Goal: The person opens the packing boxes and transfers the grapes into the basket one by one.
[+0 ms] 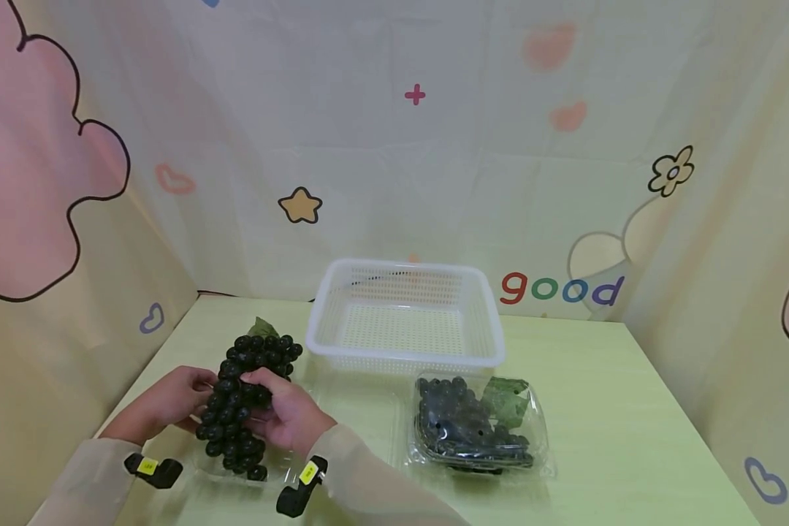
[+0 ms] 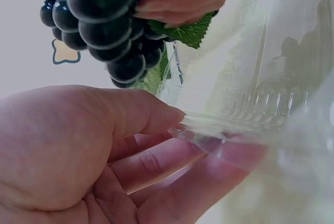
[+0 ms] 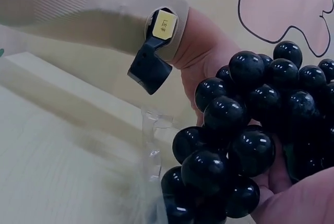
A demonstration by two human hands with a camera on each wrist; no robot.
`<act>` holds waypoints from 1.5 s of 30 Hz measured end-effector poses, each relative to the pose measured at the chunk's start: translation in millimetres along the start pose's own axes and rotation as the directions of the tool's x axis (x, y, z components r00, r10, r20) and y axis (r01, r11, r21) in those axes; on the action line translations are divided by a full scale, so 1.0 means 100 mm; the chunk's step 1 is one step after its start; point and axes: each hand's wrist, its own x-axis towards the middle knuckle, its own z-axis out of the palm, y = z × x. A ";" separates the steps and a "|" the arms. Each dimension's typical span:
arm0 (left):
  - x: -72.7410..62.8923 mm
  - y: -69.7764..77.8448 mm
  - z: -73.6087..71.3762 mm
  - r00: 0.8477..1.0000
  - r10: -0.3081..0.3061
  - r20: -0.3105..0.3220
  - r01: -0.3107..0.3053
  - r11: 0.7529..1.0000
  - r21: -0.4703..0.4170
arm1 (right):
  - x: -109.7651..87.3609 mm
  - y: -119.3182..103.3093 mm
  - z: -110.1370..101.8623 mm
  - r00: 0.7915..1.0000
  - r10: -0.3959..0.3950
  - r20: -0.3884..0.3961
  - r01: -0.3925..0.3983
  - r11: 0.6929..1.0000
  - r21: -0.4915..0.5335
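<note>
A bunch of black grapes (image 1: pixel 226 416) with a green leaf (image 1: pixel 263 328) is held by my right hand (image 1: pixel 296 415), its thumb over the front of the bunch. My left hand (image 1: pixel 171 400) is on the left side of the grapes. In the left wrist view, its thumb and fingers (image 2: pixel 156 166) pinch the edge of a clear plastic box (image 2: pixel 255 106). The grapes are over this box, hiding much of it in the head view. In the right wrist view, the grapes (image 3: pixel 250 151) cover part of both hands.
A white slotted plastic basket (image 1: pixel 404 358) stands at the back of the pale table (image 1: pixel 605 431). In front of it, to the right, lies a closed clear box (image 1: pixel 539 438) with another bunch of black grapes (image 1: pixel 450 409) and a leaf (image 1: pixel 506 400). Printed curtains (image 1: pixel 394 183) enclose the table.
</note>
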 end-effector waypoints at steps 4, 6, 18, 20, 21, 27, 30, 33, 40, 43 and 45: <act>0.02 -0.03 0.00 1.000 0.001 -0.010 0.000 1.000 0.013 | -0.01 -0.04 -0.01 0.999 -0.005 0.036 0.005 1.000 -0.012; 0.02 -0.03 0.01 1.000 0.002 -0.018 -0.001 1.000 0.023 | -0.02 -0.07 -0.01 0.998 -0.012 0.054 0.013 1.000 -0.016; 0.00 0.01 0.01 1.000 -0.007 -0.011 0.007 1.000 0.012 | -0.11 -0.29 0.05 0.983 -0.010 0.181 0.016 0.999 -0.030; -0.01 0.01 0.01 1.000 -0.013 -0.011 0.013 1.000 0.011 | -0.13 -0.35 0.07 0.980 -0.014 0.197 0.020 0.999 -0.030; -0.01 0.01 0.01 1.000 -0.020 -0.013 0.020 1.000 0.006 | -0.14 -0.38 0.07 0.978 -0.015 0.208 0.022 0.999 -0.029; 0.00 0.03 0.01 0.998 -0.054 -0.027 0.054 0.998 -0.013 | -0.17 -0.53 0.09 0.966 -0.025 0.258 0.032 0.999 -0.022; 0.00 0.03 0.00 0.998 -0.062 -0.030 0.062 0.998 0.001 | -0.18 -0.61 0.09 0.961 -0.034 0.276 0.043 0.999 -0.027; 0.00 0.05 0.00 0.997 -0.070 -0.027 0.070 0.998 -0.003 | -0.20 -0.69 0.09 0.958 -0.047 0.283 0.060 0.997 -0.038; -0.03 0.09 0.02 0.997 -0.063 -0.040 0.063 0.998 -0.001 | -0.18 -0.87 0.08 0.955 -0.065 0.290 0.072 0.997 -0.014; -0.02 0.10 0.05 0.996 -0.079 -0.052 0.080 0.997 0.009 | -0.17 -0.96 0.07 0.957 -0.085 0.279 0.088 0.996 0.000; -0.01 0.11 0.06 0.995 -0.087 -0.053 0.088 0.996 0.012 | -0.16 -1.02 0.04 0.959 -0.097 0.268 0.099 0.995 0.006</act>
